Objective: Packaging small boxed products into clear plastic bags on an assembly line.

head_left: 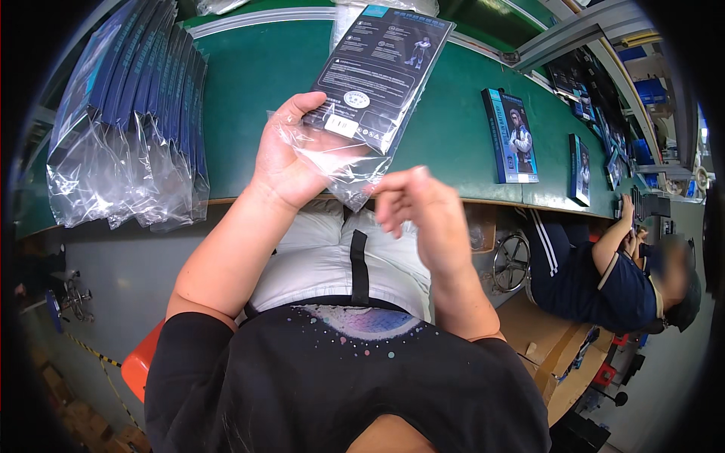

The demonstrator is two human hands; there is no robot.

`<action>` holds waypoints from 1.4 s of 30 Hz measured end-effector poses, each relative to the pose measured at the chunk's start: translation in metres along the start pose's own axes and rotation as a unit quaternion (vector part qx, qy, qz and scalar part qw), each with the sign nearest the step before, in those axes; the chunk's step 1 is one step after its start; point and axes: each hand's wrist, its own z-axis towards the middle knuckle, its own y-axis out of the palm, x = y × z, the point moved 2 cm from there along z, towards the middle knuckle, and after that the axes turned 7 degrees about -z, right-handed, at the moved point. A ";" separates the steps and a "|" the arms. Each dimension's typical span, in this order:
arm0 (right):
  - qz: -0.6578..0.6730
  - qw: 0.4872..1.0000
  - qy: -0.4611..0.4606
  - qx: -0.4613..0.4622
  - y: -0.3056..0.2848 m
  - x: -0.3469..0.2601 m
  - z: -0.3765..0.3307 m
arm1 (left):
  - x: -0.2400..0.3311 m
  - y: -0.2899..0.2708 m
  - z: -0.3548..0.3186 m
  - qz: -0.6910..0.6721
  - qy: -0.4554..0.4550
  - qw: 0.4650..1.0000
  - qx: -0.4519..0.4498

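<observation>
Head view first: left hand [291, 162] grips a flat dark box [385, 72] that sits inside a clear plastic sleeve [332, 162], thumb up along the box's left edge, fingers clamped on the lower corner. Box tilts, its long axis running from the hand up and to the right, over the green desk [257, 75]; the sleeve's loose open end hangs below the box, just beside the palm. Right hand [419, 204] hovers right next to that loose end, fingers curled loosely, holding nothing, fingertips turned toward the sleeve — it is the free hand and the nearer one to the sleeve mouth. So the box lies up and left of the right hand, close, not touching as far as I can tell. At far left on the desk, a row of sleeved boxes [128, 113] stands leaning together, each in its own clear bag. Off to the right, blue boxes [513, 136] stand upright on the desk, unsleeved, well apart from both hands. Further right, a seated co-worker [604, 279] works at the same desk.
</observation>
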 end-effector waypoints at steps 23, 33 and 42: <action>0.096 0.971 -0.126 0.181 -0.024 0.016 -0.003 | 0.016 -0.007 -0.014 0.102 -0.029 0.994 -0.027; -0.002 0.916 -0.241 0.321 -0.057 -0.010 0.006 | 0.003 0.049 -0.081 0.519 0.215 0.827 0.023; -0.021 0.934 -0.308 0.182 -0.035 -0.036 0.002 | -0.002 0.069 -0.095 0.607 0.218 0.763 0.036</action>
